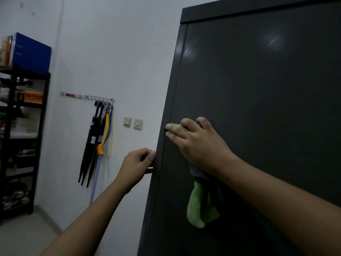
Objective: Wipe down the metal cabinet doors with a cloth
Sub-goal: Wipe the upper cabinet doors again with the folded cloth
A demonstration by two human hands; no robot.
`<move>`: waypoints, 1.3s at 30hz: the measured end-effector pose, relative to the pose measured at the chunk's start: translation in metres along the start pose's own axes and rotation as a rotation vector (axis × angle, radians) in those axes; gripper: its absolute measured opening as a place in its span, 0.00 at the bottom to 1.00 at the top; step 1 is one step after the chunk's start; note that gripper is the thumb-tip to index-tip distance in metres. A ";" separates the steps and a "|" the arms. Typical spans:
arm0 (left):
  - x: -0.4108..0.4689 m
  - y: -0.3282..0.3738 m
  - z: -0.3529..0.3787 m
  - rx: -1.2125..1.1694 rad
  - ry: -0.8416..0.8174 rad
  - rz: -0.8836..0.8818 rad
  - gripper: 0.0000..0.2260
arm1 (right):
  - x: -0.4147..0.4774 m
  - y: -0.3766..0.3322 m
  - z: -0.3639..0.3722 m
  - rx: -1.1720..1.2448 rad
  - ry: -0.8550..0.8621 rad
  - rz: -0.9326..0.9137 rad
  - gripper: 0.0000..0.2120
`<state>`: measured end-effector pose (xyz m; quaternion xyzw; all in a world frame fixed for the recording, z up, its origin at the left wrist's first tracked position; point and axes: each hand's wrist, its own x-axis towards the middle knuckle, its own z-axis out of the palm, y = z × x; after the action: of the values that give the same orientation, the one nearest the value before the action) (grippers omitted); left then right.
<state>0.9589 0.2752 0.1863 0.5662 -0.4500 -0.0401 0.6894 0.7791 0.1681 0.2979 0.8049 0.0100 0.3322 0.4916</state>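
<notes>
Bunched green-and-grey cloth (201,206), pressed by the flat, straight-fingered right hand (195,145) against the glossy dark-grey cabinet door (258,89), its loose end hanging below the wrist. Left hand (136,165) grips the cabinet frame (176,71), fingers curled round its edge.

A pale wall (110,52) fills the view from nine to twelve o'clock under dim, bluish light. At nine o'clock a black shelf unit (10,126) holds cluttered goods, with a blue box (31,52) on top. Right of it, a wire rack (88,97) on the wall carries long black items (90,145) and an orange brush (103,137). Two wall switches (133,123) sit near centre. Pale floor tiles (22,235) show at seven o'clock.
</notes>
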 end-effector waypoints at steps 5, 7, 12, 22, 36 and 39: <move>-0.010 -0.004 -0.008 -0.151 -0.126 -0.182 0.12 | -0.010 -0.031 0.007 0.072 -0.088 -0.096 0.25; -0.014 -0.003 -0.011 -0.183 -0.126 -0.241 0.12 | -0.020 -0.053 0.012 0.109 -0.157 -0.147 0.25; -0.031 -0.010 -0.005 -0.117 -0.109 -0.272 0.12 | -0.055 -0.103 0.019 0.166 -0.314 -0.229 0.27; -0.079 -0.025 0.004 0.050 -0.113 -0.323 0.15 | -0.093 -0.178 0.035 0.161 -0.501 -0.450 0.22; -0.106 -0.057 -0.013 0.242 -0.249 -0.256 0.18 | -0.142 -0.269 0.062 0.258 -0.711 -0.440 0.34; -0.110 -0.065 -0.009 0.230 -0.229 -0.242 0.18 | -0.151 -0.277 0.064 0.274 -0.746 -0.471 0.32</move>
<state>0.9294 0.3209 0.0702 0.6829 -0.4557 -0.1354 0.5547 0.7819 0.2094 -0.0213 0.9029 0.0588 -0.1054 0.4126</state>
